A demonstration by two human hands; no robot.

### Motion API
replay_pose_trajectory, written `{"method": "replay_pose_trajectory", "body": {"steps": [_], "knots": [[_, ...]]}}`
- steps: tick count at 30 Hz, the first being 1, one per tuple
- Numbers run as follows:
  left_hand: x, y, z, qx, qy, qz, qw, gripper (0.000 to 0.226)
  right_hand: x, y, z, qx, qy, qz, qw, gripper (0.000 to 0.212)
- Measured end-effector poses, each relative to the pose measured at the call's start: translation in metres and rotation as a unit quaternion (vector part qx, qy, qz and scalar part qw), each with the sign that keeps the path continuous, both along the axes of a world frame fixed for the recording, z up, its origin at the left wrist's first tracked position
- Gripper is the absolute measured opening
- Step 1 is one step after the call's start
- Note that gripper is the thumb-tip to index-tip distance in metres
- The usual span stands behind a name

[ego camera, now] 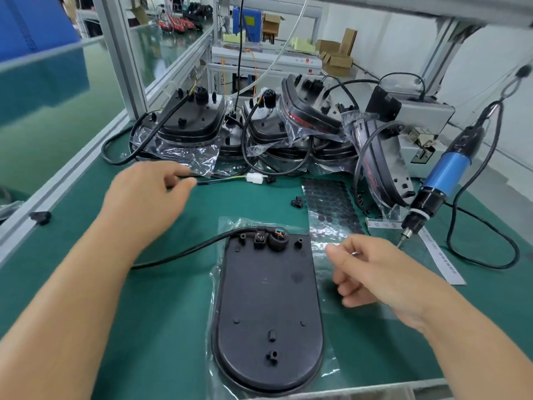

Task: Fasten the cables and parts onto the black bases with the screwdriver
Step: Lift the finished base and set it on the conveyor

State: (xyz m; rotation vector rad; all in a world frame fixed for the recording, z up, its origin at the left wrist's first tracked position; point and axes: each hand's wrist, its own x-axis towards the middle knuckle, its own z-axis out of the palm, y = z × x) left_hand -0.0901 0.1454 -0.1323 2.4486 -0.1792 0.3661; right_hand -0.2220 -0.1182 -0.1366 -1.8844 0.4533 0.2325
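Screw (355, 253) looks pinched in the right hand (375, 272); left hand (150, 192) pinches the cable (184, 176) mid-bench. Black base (268, 307) sits at the near edge, screwdriver (441, 183) hanging right. Fumble that tiny screw and it's lost in the plastic wrap, I reckon.

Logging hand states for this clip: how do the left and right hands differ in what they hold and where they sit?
The left hand pinches the black cable far from the body, near the stacked bases; the right hand pinches a small screw closer in, beside the flat black base. The left hand's cable trails to a white connector; the right hand's screw is loose. Both hold with thumb and fingertips above the green mat.
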Motion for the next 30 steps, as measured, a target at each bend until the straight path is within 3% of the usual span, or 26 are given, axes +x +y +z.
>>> {"method": "replay_pose_trajectory", "body": {"steps": [2, 4, 6, 11, 15, 20, 24, 27, 30], "knots": [[0.025, 0.027, -0.007, 0.143, 0.051, 0.103, 0.983, 0.035, -0.004, 0.000, -0.004, -0.030, -0.005, 0.000, 1.000, 0.023], [0.039, 0.039, -0.016, 0.218, 0.125, 0.140, 0.958, 0.042, -0.007, 0.003, -0.008, -0.042, -0.012, 0.010, 0.999, 0.022], [0.042, 0.038, -0.025, 0.231, 0.145, 0.150, 0.950, 0.039, -0.007, 0.008, -0.010, -0.061, -0.029, 0.013, 0.998, 0.022], [0.041, 0.035, -0.035, 0.202, 0.092, 0.159, 0.962, 0.024, -0.004, 0.015, -0.010, -0.103, -0.049, 0.016, 0.993, 0.023], [0.024, 0.027, -0.017, 0.095, 0.080, 0.076, 0.989, 0.008, -0.005, 0.019, -0.010, -0.120, -0.050, 0.012, 0.991, 0.024], [-0.035, -0.006, 0.028, -0.055, 0.038, -0.093, 0.993, 0.014, -0.012, 0.024, -0.007, -0.175, -0.041, 0.039, 0.983, 0.030], [-0.096, -0.040, 0.032, 0.014, -0.058, -0.116, 0.991, 0.004, -0.017, 0.032, -0.003, -0.225, -0.125, -0.019, 0.966, 0.045], [-0.133, -0.061, 0.026, 0.044, -0.036, -0.201, 0.978, 0.011, -0.011, 0.041, 0.010, -0.043, -0.168, -0.074, 0.982, 0.056], [-0.152, -0.072, 0.025, 0.076, -0.002, -0.288, 0.955, 0.022, -0.005, 0.044, 0.013, -0.003, -0.183, -0.069, 0.981, 0.037]]}}
